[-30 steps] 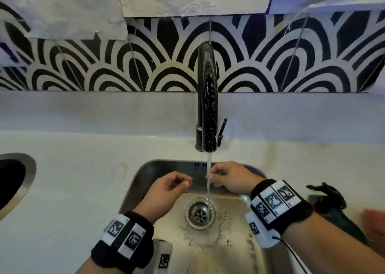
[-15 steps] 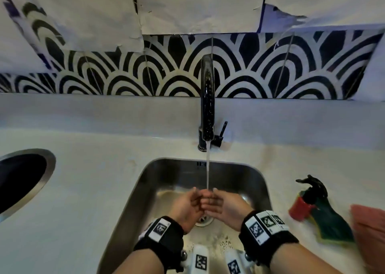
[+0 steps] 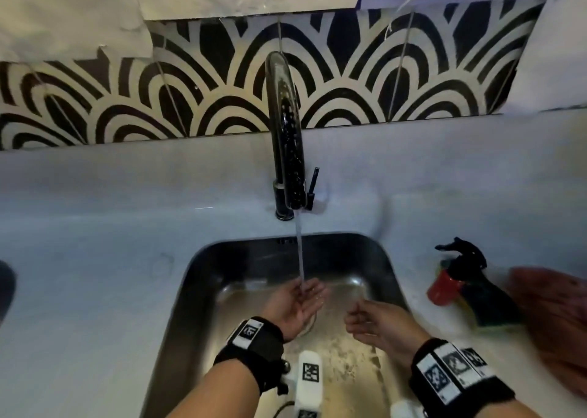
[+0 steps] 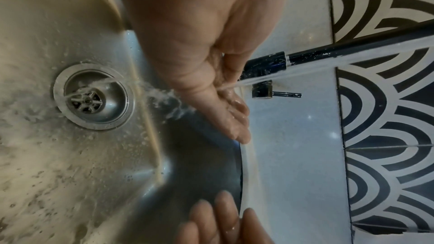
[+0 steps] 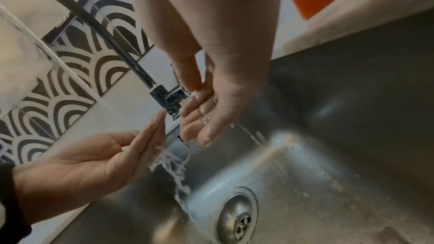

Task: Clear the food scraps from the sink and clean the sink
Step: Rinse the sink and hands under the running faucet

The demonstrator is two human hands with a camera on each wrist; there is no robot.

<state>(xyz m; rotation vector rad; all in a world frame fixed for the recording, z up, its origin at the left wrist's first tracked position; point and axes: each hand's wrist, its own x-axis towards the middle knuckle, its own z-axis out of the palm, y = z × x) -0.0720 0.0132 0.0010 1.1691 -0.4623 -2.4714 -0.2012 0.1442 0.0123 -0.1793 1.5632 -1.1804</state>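
Left hand (image 3: 293, 303) flat, palm up, fingers extended under the faucet (image 3: 286, 131) stream. Right hand (image 3: 378, 322) loosely spread beside it, empty. Steel sink (image 3: 190, 290) below; bottom speckled, possibly scraps, near drain (image 4: 94, 96).

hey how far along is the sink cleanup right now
Mostly done: the drain looks clear of scraps, though pale residue still speckles the sink floor. In hand: the left hand rinses open under the water stream; the right hand waits empty beside it. Left: a final rinse, shutting the faucet.
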